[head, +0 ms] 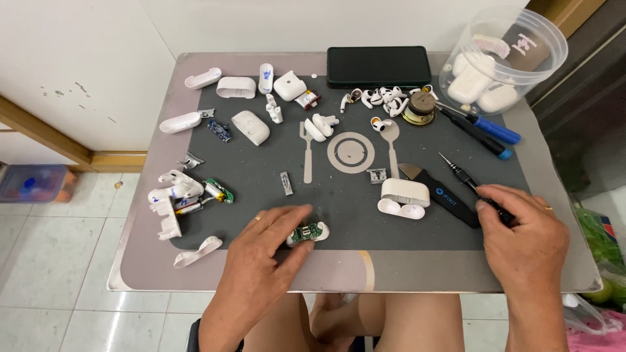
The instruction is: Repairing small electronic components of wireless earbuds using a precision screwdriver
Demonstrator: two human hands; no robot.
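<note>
My left hand [264, 244] rests on the dark mat [339, 221] near the table's front edge, its fingers pinching a small green circuit board set in a white plastic shell [308, 233]. My right hand [521, 238] lies at the front right and grips the handle of a thin black screwdriver [460, 171], whose tip points up and left. Between the hands sit a white earbud case lid [405, 191] and a white case insert [401, 208], next to a black pry tool [437, 193].
Many opened white earbud cases and parts [251, 127] are spread over the mat's left and back. Loose earbuds [381, 99], a black phone [379, 66], blue-handled screwdrivers [486, 128] and a clear tub of cases [499, 62] stand at the back right.
</note>
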